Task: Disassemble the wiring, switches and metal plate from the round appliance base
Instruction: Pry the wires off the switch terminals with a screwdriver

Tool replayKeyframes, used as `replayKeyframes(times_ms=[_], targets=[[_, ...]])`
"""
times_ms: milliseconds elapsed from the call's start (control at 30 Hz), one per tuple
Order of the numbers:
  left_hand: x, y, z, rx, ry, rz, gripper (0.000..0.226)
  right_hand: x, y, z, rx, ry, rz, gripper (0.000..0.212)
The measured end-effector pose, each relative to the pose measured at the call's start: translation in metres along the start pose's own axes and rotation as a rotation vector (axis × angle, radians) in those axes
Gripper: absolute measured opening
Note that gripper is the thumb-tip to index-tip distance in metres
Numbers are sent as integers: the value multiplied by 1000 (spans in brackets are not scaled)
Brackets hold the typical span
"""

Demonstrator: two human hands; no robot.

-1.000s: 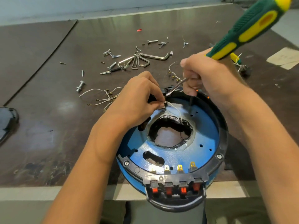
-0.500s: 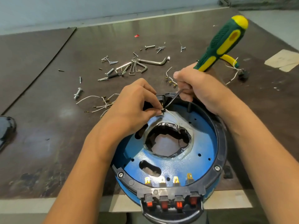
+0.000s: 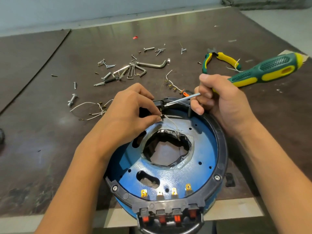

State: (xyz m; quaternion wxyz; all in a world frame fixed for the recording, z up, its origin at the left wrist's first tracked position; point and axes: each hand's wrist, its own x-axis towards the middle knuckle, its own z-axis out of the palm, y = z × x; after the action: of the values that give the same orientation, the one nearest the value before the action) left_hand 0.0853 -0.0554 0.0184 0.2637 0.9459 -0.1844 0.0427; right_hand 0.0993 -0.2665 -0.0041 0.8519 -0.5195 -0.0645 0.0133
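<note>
Fingers, left hand [image 3: 128,114]: thumb and forefinger pinched a small dark connector [image 3: 162,117] on the end of a thin white wire [image 3: 172,123], over the far side of the base.
Fingers, right hand [image 3: 224,102]: curled round a screwdriver [image 3: 263,71] with a ribbed green-and-yellow handle and bright steel shaft, its tip just beside the connector.
Base [image 3: 221,149]: round with a black plastic rim, at the near edge of the bench [image 3: 50,149] and overhanging it.
Metal plate [image 3: 204,146]: blue, speckled, drilled with small holes; its ragged central opening was lined with dark crinkled material.
Switches [image 3: 168,217]: four orange-red ones in a black housing on the near rim, with brass tabs [image 3: 173,191] just behind.
Far half of bench: hex keys [image 3: 148,65], loose screws [image 3: 108,65], pliers [image 3: 219,59], cut wires [image 3: 91,112].
Hard to make out: where the white wire ended inside the opening; the housing's lower part was cut off.
</note>
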Motion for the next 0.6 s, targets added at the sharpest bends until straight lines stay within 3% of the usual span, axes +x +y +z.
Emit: replayKeyframes(times_ms=[267, 600], targets=[[1, -1, 1, -26, 12, -14, 11, 1, 3, -6, -192, -71, -44, 44], [2, -1, 1, -3, -7, -8, 6, -2, 3, -5, -212, -59, -40, 46]])
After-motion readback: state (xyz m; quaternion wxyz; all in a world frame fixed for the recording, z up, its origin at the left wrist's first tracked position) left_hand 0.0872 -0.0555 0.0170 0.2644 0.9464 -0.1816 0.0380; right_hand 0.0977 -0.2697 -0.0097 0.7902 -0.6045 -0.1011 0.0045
